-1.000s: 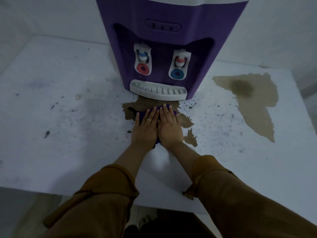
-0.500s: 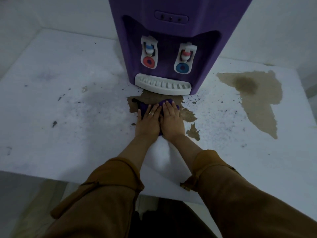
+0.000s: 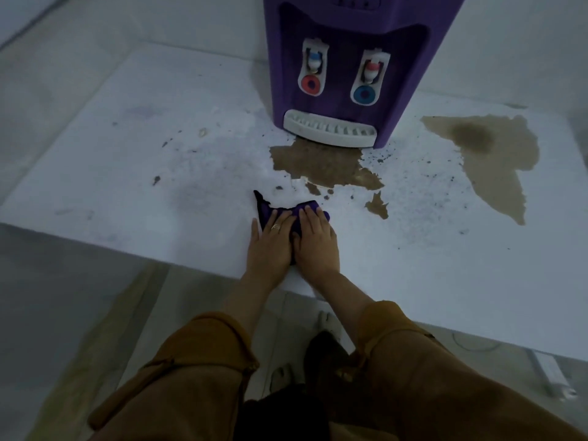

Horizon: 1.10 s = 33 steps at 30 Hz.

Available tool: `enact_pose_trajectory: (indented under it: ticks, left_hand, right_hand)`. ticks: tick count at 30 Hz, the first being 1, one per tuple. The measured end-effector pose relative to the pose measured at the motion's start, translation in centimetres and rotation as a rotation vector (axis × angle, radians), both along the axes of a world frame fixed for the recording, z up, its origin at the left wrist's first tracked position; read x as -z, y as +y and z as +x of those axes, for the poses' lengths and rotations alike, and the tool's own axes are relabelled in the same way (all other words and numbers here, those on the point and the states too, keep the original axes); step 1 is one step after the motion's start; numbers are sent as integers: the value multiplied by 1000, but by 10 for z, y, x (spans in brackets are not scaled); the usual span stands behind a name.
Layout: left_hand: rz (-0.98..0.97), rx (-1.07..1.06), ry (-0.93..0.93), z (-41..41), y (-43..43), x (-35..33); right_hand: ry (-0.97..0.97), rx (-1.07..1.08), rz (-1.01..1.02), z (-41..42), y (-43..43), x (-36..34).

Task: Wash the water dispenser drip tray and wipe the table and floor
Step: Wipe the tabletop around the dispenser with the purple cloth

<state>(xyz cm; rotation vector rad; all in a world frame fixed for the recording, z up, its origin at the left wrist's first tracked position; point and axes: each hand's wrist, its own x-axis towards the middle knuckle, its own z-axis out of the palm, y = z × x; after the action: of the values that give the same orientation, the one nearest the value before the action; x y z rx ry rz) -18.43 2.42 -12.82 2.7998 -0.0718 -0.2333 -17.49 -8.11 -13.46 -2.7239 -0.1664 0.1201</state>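
White drip tray [image 3: 331, 132] — seated in purple dispenser [image 3: 346, 58]; table [image 3: 127, 186] brown-stained.

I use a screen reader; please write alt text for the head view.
A left hand and right hand press a purple cloth on a dirty white table. Beyond it a brown spill lies before the drip tray of a purple water dispenser.

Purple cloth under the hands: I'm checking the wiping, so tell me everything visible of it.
The purple cloth looks soft and crumpled, dark in the dim light. It lies on the white table near its front edge, just short of the brown spill. The left hand and right hand press on it side by side with straight fingers, hiding most of it; a pointed corner sticks out to the left.
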Motion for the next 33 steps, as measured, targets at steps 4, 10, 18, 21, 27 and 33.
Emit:
enact_pose_trajectory:
  ticks: [4,10,18,21,27,33]
  left_hand:
    - [24,-35,-6,-39,21,4]
    - [-8,-73,48,-66,26,-2]
    - [68,-24,68,-46,30,1]
    - [93,-29,35,-25,34,4]
    - [111,-49,33,34,46,3]
    - [141,-98,40,102,68,4]
  right_hand:
    - [-15,-52,-13,-34,22,4]
    - [-37,-70,-36,-56,29,9]
    - [-39,-47,-87,-41,32,12]
    - [-28,-61,-99,-19,35,11]
    - [-10,-116,-94,43,46,9]
    - [-7,-190,-119,119,70,11]
